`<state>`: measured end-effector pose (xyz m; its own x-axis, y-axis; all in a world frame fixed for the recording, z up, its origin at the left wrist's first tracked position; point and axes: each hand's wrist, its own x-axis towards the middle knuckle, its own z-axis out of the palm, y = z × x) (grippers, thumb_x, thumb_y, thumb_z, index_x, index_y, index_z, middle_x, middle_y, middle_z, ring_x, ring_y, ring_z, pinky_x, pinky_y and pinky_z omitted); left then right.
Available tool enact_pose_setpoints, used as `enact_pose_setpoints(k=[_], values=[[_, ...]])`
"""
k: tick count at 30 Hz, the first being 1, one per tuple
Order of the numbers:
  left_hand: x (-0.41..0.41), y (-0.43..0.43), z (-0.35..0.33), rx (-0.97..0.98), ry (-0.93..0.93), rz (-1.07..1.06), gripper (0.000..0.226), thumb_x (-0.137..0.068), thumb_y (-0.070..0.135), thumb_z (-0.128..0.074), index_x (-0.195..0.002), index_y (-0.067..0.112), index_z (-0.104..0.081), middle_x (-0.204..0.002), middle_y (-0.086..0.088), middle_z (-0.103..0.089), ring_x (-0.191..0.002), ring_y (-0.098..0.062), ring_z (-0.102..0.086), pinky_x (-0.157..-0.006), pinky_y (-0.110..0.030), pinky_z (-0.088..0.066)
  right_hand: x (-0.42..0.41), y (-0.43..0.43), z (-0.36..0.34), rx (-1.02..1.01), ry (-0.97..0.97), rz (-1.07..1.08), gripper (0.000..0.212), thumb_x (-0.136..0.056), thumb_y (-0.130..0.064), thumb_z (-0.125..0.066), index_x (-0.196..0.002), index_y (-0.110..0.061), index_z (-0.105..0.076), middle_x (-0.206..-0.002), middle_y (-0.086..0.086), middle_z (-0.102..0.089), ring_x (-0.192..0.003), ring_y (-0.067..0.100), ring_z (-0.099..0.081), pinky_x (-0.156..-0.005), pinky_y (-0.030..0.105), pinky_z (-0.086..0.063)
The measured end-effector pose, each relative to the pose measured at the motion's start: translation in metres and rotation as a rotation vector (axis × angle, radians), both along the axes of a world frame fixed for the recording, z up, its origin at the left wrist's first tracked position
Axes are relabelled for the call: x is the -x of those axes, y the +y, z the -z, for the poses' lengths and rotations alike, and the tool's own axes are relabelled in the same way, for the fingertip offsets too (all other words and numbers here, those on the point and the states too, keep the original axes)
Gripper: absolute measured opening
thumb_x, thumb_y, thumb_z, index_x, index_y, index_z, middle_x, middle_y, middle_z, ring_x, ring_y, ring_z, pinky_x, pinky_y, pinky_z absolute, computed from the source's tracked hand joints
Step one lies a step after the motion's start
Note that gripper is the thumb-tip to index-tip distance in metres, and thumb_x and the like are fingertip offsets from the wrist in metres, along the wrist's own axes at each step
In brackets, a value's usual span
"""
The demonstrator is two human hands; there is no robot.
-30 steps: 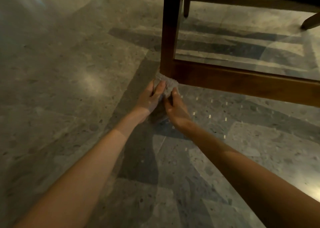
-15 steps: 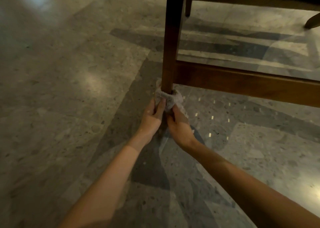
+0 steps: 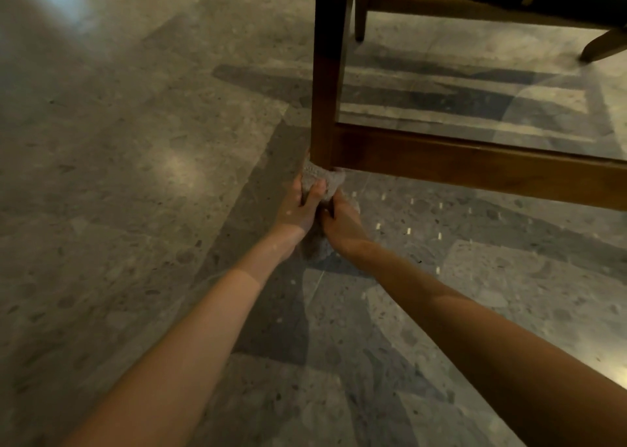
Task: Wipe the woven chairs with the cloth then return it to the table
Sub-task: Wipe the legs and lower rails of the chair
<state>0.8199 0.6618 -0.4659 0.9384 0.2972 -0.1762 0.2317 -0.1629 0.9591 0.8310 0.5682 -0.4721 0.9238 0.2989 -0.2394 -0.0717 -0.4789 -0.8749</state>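
At 12 o'clock on the stone floor (image 3: 135,181), the near leg (image 3: 327,90) of a wooden chair (image 3: 475,171) is wrapped at its foot in a grey cloth (image 3: 322,179), which a person's left hand (image 3: 298,210) and right hand (image 3: 342,224) both clutch with curled fingers. Soft, light and limp, the cloth likely needs gripping at both ends to stay snug round the stiff wood. Counted: one chair with three legs showing, two hands, one cloth.
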Motion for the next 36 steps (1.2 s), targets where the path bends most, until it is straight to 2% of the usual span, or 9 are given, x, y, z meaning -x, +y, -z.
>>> enact_pose_setpoints(k=[4, 10, 13, 17, 20, 23, 31, 34, 36], values=[[0.011, -0.005, 0.013, -0.025, 0.077, -0.041, 0.051, -0.096, 0.041, -0.047, -0.14, 0.017, -0.04, -0.134, -0.004, -0.051, -0.123, -0.019, -0.046, -0.084, -0.011, -0.035, 0.011, -0.001, 0.001, 0.198, -0.007, -0.014, 0.032, -0.101, -0.017, -0.039, -0.13, -0.008, -0.048, -0.119, 0.015, -0.06, -0.106, 0.026, -0.057, -0.093, 0.038, -0.047], [0.043, -0.022, 0.002, 0.124, 0.088, -0.154, 0.031, -0.096, 0.037, -0.049, -0.122, 0.022, -0.053, -0.117, 0.005, -0.058, -0.113, -0.014, -0.053, -0.093, -0.03, -0.044, 0.039, -0.017, -0.018, 0.218, -0.07, -0.025, 0.022, -0.1, -0.012, -0.038, -0.108, -0.006, -0.057, -0.106, 0.014, -0.061, -0.095, 0.025, -0.058, -0.079, 0.033, -0.046], [0.058, -0.027, -0.018, 0.14, -0.012, -0.177, 0.007, -0.096, 0.035, -0.05, -0.098, 0.032, -0.056, -0.093, 0.011, -0.062, -0.095, -0.008, -0.06, -0.084, -0.02, -0.047, 0.048, -0.033, -0.037, 0.153, -0.18, -0.08, 0.015, -0.099, -0.011, -0.044, -0.095, -0.016, -0.057, -0.091, 0.0, -0.059, -0.083, 0.013, -0.056, -0.074, 0.023, -0.044], [0.075, -0.044, -0.047, -0.103, -0.176, -0.225, 0.018, -0.094, 0.033, -0.054, -0.076, 0.031, -0.051, -0.071, 0.013, -0.054, -0.064, 0.012, -0.052, -0.058, -0.004, -0.039, 0.054, -0.055, -0.066, 0.031, -0.253, -0.04, 0.007, -0.094, -0.013, -0.055, -0.096, -0.019, -0.059, -0.087, -0.008, -0.061, -0.081, 0.005, -0.059, -0.074, 0.015, -0.049], [0.076, -0.052, -0.063, -0.107, -0.218, -0.139, 0.013, -0.093, 0.037, -0.054, -0.081, 0.04, -0.049, -0.081, 0.017, -0.055, -0.074, 0.019, -0.052, -0.065, -0.002, -0.04, 0.053, -0.073, -0.083, 0.081, -0.33, 0.021, 0.015, -0.089, -0.017, -0.064, -0.098, -0.026, -0.055, -0.087, -0.022, -0.053, -0.078, -0.007, -0.054, -0.067, -0.001, -0.042], [0.068, -0.06, -0.073, -0.049, -0.236, -0.023, 0.006, -0.093, 0.038, -0.054, -0.095, 0.042, -0.052, -0.096, 0.019, -0.06, -0.091, 0.014, -0.056, -0.077, -0.005, -0.042, 0.05, -0.097, -0.1, 0.105, -0.356, 0.033, 0.024, -0.084, -0.02, -0.068, -0.093, -0.031, -0.049, -0.083, -0.023, -0.051, -0.077, -0.01, -0.053, -0.065, 0.002, -0.044], [0.04, -0.113, -0.064, -0.074, -0.088, 0.272, 0.054, -0.093, 0.037, -0.054, -0.139, 0.011, -0.042, -0.133, 0.002, -0.052, -0.126, -0.013, -0.047, -0.102, -0.02, -0.037, 0.047, -0.176, -0.098, 0.213, -0.322, 0.101, 0.027, -0.08, -0.029, -0.072, -0.091, -0.022, -0.049, -0.081, -0.01, -0.057, -0.069, 0.003, -0.057, -0.053, 0.014, -0.044], [0.036, -0.136, -0.063, -0.111, -0.044, 0.36, 0.048, -0.094, 0.033, -0.053, -0.134, 0.008, -0.046, -0.129, 0.0, -0.057, -0.123, -0.015, -0.051, -0.101, -0.021, -0.04, 0.043, -0.2, -0.094, 0.201, -0.192, 0.102, 0.026, -0.082, -0.031, -0.07, -0.091, -0.028, -0.046, -0.086, -0.016, -0.053, -0.072, 0.002, -0.057, -0.049, 0.012, -0.044], [0.034, -0.149, -0.071, -0.139, 0.059, 0.367, 0.047, -0.094, 0.037, -0.054, -0.134, 0.015, -0.045, -0.121, 0.015, -0.052, -0.119, -0.005, -0.048, -0.087, -0.005, -0.038, 0.037, -0.216, -0.101, 0.19, -0.114, 0.078, 0.026, -0.084, -0.027, -0.069, -0.09, -0.033, -0.045, -0.09, -0.015, -0.053, -0.08, 0.004, -0.058, -0.056, 0.014, -0.044]])
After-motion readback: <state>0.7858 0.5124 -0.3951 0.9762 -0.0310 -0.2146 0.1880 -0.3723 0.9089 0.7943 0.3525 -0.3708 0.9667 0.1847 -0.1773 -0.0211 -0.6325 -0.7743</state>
